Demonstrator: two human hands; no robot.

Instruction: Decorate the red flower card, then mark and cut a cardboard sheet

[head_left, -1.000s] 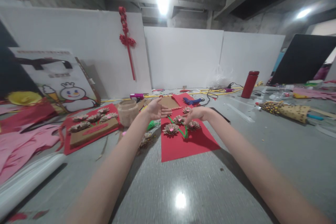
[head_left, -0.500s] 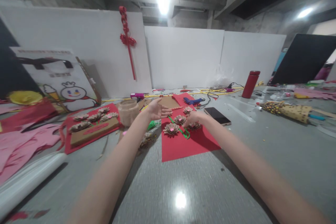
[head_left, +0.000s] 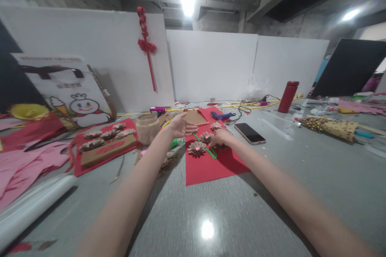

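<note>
My left hand (head_left: 181, 126) is held palm up with its fingers stretched out, above the left side of a red paper sheet (head_left: 205, 172). It holds nothing. My right hand (head_left: 221, 137) reaches down among the brown-grey paper flowers on that sheet, its fingers bent together and partly hidden. Under it a flower (head_left: 222, 146) shows only in part; what the fingertips grip, if anything, I cannot make out. Nearby are a flower with a pink centre (head_left: 197, 148), another flower (head_left: 206, 137) and a far one (head_left: 216, 126). Green strips (head_left: 212, 153) lie between them like stems.
To the right lie a phone (head_left: 250, 133) and a wrapped bouquet (head_left: 328, 127); a red flask (head_left: 288, 97) stands behind. A blue glue gun (head_left: 222, 116) with a cable is at the back. At left are a brown jar (head_left: 147, 129) and a second red flower card (head_left: 79, 164).
My right hand has shifted slightly to the left and covers more of the flower under it. The nearby green strip and the sheet's right edge have shifted a little. The left hand stays put.
</note>
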